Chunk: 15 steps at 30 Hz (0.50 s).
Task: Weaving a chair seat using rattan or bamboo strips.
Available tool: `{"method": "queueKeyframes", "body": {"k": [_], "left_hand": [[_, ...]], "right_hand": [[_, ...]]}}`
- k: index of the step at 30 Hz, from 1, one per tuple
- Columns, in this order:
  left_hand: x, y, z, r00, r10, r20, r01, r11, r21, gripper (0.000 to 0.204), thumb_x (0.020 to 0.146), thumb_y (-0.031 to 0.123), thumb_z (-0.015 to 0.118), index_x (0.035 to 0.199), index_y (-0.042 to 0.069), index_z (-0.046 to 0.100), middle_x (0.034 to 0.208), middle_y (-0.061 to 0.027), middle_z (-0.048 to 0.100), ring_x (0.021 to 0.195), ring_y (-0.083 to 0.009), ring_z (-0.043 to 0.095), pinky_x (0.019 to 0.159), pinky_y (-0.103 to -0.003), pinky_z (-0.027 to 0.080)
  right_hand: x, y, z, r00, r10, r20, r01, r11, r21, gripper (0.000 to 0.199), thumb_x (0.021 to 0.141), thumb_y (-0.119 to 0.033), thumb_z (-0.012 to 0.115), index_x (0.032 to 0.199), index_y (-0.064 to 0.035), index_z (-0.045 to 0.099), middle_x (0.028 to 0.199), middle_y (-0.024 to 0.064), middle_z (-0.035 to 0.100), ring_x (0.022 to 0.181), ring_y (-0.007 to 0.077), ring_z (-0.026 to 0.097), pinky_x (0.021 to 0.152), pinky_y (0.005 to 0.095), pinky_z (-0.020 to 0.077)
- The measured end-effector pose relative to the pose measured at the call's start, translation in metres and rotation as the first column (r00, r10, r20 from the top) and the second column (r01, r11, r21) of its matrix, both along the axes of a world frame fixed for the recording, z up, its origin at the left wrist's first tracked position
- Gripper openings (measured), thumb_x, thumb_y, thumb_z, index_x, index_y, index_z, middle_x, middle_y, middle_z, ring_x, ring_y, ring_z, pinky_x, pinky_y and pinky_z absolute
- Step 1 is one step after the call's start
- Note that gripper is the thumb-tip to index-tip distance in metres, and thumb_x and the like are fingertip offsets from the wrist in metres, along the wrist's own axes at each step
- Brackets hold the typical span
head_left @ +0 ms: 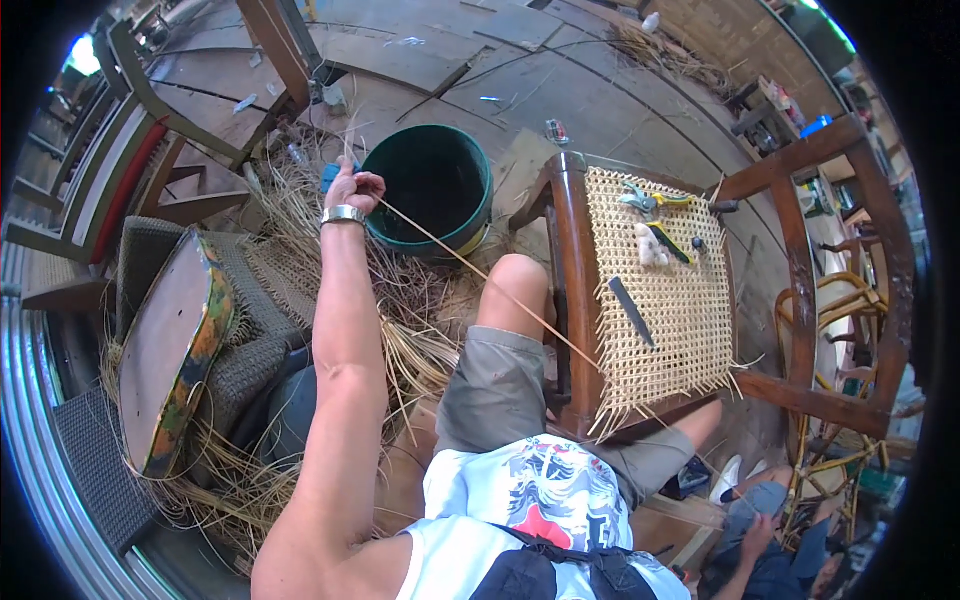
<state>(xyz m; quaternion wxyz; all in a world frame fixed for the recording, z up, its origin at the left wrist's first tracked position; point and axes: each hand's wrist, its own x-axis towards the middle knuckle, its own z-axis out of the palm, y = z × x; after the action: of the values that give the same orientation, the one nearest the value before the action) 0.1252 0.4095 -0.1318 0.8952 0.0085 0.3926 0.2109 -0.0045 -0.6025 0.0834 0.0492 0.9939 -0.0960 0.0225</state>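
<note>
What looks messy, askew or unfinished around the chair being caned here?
Loose cane ends stick out untrimmed past the woven seat at its near edge. Straw-like cane scraps litter the floor around the green bucket. The left hand pulls one strand taut.

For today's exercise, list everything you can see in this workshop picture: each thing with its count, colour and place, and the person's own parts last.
cane strand: one, pale tan, stretched taut from the raised hand to the chair seat.
chair: one, dark brown wood with a woven cane seat, right of centre.
hand tools: several, green, yellow and dark, lying on the woven seat.
bucket: one, dark green, on the floor at upper centre.
loose cane: a heap, straw-coloured, on the floor.
cushion: one, brown with a patterned edge, at left.
wristwatch: one, silver, on the left wrist.
left hand: raised, pinching the strand.
right hand: not in view.
</note>
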Motion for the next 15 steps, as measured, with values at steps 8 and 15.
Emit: {"method": "queueKeyframes", "body": {"k": [8,15], "left_hand": [[-0.017,-0.034,0.038,0.986,0.144,0.088,-0.152,0.984,0.097,0.050,0.094,0.058,0.057,0.075,0.014,0.043,0.056,0.0039,0.038,0.044,-0.0093,0.038,0.040,-0.023,0.025],[-0.045,-0.099,0.086,0.866,0.280,0.414,-0.282,0.958,-0.058,0.056,0.094,0.060,0.057,0.069,0.012,0.041,0.054,0.0040,0.037,0.044,-0.0085,0.035,0.040,-0.023,0.023]], "right_hand": [[0.101,0.226,-0.026,0.932,0.327,0.157,-0.350,0.696,0.627,0.021,0.097,-0.012,0.060,0.112,0.0022,0.067,0.110,0.0151,0.068,0.102,0.0252,0.064,0.092,0.0356,0.0490],[0.070,0.646,-0.066,0.118,0.971,-0.208,0.673,0.076,0.735,0.064,0.106,-0.058,0.033,0.133,-0.0042,0.053,0.095,0.0050,0.068,0.074,0.0097,0.061,0.063,0.0239,0.0449]]}}
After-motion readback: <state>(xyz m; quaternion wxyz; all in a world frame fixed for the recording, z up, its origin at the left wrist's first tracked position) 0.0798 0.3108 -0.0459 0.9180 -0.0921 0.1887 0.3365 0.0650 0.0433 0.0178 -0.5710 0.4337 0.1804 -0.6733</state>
